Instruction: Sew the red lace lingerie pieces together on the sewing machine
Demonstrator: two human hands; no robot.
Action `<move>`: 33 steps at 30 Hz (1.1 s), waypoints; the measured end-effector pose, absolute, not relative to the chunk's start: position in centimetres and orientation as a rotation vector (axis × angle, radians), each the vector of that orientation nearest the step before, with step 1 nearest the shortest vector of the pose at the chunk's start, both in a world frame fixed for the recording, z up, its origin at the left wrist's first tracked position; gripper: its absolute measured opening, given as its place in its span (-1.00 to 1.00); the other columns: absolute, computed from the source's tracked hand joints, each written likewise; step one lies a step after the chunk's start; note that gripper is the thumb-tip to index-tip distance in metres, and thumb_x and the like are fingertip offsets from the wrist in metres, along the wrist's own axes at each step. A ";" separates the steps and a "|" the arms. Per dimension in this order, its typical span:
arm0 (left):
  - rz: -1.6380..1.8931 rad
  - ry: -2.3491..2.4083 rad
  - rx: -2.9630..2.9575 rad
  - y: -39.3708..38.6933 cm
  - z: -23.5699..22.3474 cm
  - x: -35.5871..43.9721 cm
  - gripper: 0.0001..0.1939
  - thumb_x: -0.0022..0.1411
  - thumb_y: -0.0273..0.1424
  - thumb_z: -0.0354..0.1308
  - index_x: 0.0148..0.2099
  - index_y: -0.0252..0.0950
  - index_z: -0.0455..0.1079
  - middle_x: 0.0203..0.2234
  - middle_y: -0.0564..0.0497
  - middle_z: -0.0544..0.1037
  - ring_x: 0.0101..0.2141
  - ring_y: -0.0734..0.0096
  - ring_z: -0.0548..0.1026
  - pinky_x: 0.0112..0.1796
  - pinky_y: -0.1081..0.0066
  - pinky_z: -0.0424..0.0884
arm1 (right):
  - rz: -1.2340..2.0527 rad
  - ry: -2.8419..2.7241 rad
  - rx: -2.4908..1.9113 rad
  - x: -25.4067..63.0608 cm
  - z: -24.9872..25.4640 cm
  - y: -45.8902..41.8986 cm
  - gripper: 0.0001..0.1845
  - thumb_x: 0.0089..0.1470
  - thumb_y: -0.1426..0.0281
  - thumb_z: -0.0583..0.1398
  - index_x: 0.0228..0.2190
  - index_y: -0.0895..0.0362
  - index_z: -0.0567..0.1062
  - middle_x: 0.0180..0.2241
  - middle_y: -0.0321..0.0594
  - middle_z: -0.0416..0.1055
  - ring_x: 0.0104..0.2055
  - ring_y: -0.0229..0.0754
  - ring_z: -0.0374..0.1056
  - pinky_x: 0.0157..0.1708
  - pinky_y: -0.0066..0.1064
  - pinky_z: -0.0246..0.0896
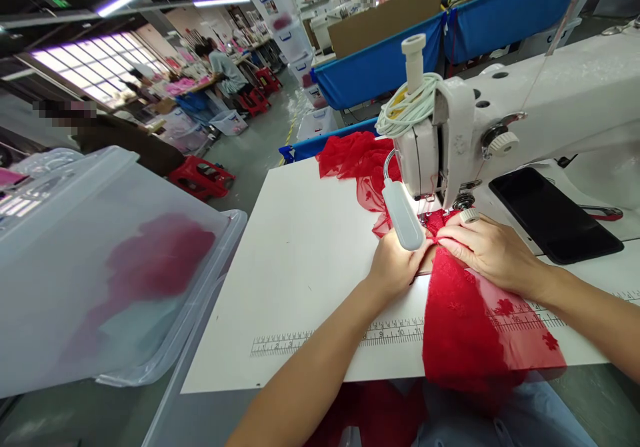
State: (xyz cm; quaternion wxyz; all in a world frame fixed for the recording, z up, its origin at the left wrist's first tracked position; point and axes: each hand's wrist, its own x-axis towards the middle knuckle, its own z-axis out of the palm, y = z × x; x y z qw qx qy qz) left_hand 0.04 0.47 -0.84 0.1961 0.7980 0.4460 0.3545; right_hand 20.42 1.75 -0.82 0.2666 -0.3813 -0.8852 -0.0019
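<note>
Red lace fabric (457, 320) runs under the head of a white sewing machine (565, 93) and hangs over the table's front edge. Just in front of the needle area, my left hand (397, 263) pinches the fabric's edge, its fingertips partly hidden by a small grey-white lamp (403, 213). Close beside it on the right, my right hand (493, 253) grips the same fabric between thumb and fingers. Both sets of fingertips nearly meet. More sheer red fabric (350, 157) lies bunched behind the needle, to the left of the machine head.
A black phone (555, 213) rests on the machine bed at right, with scissors (603, 213) partly behind it. A printed ruler (345, 337) runs along the white table (285, 260). Left of the table stands a translucent plastic bin (65, 267). Other people sit at tables beyond.
</note>
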 end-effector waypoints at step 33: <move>0.873 1.315 2.994 -0.8 -1.9 -0.1 -0.77 0.33 -0.61 -0.01 -0.26 -0.31 0.46 -0.41 -0.02 0.55 -0.39 0.43 0.47 -0.43 0.51 0.38 | -0.123 -2.432 -0.841 22.2 -0.7 1.8 -0.67 -0.06 0.69 0.02 -0.39 0.09 0.45 -0.41 -0.25 0.40 -0.44 -0.20 0.24 -0.47 -0.39 0.09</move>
